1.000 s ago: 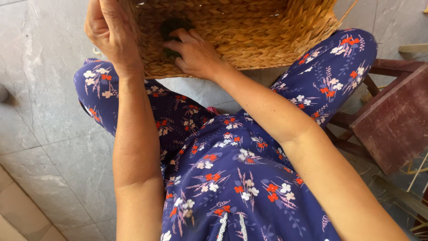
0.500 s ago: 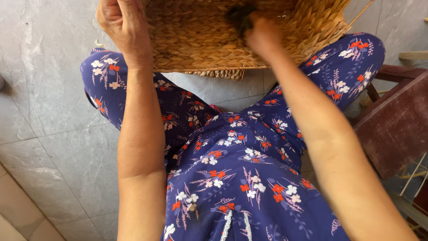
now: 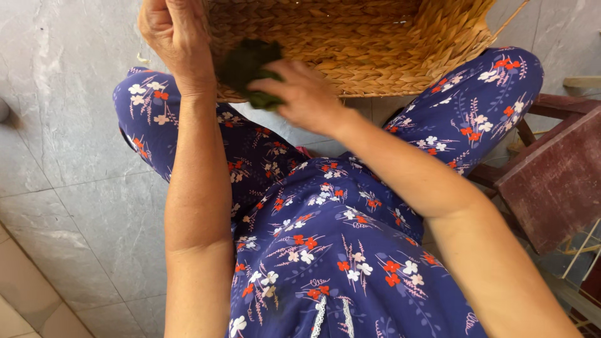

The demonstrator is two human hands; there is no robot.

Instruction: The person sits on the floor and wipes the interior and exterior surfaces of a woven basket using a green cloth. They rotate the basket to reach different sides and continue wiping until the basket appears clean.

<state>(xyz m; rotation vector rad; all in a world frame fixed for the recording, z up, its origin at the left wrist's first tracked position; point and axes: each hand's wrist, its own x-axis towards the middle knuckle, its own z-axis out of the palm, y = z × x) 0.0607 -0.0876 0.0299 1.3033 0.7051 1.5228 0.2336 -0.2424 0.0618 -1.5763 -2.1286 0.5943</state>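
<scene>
Here the woven basket [image 3: 350,44] rests on the person's knees, above the grey tiled floor [image 3: 69,188]. The left hand [image 3: 175,37] grips its near rim, fingers curled shut on the weave. The right hand [image 3: 303,94] presses a dark green cloth [image 3: 250,66] against the basket's outer wall, fingers clamped on it. I judge the wiping under way; how much of the wall is finished cannot be told.
</scene>
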